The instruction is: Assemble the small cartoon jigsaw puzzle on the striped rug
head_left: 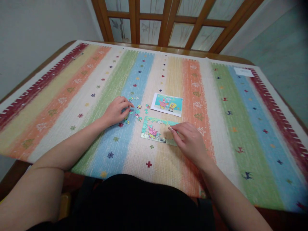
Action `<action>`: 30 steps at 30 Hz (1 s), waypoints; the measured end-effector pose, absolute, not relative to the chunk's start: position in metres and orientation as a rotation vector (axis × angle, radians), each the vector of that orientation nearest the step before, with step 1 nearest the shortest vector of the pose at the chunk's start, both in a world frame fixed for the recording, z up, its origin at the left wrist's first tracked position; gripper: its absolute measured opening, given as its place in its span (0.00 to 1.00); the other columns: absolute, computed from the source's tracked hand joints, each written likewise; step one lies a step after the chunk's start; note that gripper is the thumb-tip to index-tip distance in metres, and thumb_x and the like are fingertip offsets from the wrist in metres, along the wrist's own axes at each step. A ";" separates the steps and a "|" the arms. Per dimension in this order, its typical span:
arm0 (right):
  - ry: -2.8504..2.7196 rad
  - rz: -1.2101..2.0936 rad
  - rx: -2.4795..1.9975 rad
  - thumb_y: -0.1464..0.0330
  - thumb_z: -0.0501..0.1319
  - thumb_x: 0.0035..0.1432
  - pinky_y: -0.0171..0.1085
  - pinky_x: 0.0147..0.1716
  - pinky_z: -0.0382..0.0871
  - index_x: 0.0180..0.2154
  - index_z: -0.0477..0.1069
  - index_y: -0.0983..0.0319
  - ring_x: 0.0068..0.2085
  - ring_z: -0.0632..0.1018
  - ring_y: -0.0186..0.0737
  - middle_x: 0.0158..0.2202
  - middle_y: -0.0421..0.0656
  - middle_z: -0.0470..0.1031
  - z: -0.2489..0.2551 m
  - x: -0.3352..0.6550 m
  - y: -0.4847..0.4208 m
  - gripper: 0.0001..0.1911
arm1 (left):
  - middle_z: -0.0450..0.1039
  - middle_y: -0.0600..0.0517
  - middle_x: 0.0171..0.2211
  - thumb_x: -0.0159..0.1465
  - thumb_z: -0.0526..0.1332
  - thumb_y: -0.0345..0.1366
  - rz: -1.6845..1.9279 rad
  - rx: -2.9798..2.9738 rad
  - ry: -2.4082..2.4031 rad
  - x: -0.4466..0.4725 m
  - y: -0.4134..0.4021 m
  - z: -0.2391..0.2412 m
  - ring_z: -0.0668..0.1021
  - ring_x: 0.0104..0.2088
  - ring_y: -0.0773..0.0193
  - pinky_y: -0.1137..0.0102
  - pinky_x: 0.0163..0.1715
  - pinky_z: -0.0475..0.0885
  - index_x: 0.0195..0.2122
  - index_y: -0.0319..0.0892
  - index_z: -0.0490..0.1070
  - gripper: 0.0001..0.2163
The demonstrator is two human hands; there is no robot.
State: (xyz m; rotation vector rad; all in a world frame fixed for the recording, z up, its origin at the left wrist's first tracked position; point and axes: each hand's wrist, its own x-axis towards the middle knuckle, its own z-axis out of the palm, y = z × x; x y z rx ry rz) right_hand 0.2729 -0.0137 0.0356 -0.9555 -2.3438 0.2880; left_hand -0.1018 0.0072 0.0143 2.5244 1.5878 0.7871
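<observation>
My left hand reaches over a scattered pile of loose jigsaw pieces. Its index finger and thumb are apart, and I see nothing between them. A partly assembled jigsaw puzzle lies in front of me, its border and lower left joined and its middle showing the cloth. Over its right side, my right hand pinches a small, light puzzle piece between thumb and index finger. That hand covers the puzzle's right end. Just beyond the puzzle lies a printed reference picture with a pink and a yellow cartoon figure.
A striped tablecloth covers the table. At the far right corner lies a small white paper. Wooden doors with glass panes stand behind the table's far edge, and walls rise on both sides.
</observation>
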 end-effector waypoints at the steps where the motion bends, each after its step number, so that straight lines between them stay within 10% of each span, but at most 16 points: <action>1: -2.318 0.295 -0.978 0.68 0.58 0.75 0.49 0.41 0.74 0.41 0.80 0.58 0.40 0.82 0.50 0.38 0.47 0.83 0.036 0.274 -0.013 0.12 | 0.76 0.47 0.43 0.71 0.58 0.33 0.785 2.514 1.606 -0.103 0.008 0.014 0.78 0.46 0.55 0.57 0.51 0.74 0.47 0.44 0.80 0.11; 30: -2.312 0.350 -1.025 0.66 0.59 0.75 0.47 0.42 0.71 0.40 0.81 0.62 0.40 0.82 0.50 0.37 0.50 0.84 0.037 0.275 -0.013 0.13 | 0.72 0.46 0.42 0.72 0.59 0.36 0.834 2.318 1.848 -0.126 0.022 0.007 0.76 0.48 0.53 0.54 0.55 0.74 0.51 0.44 0.80 0.12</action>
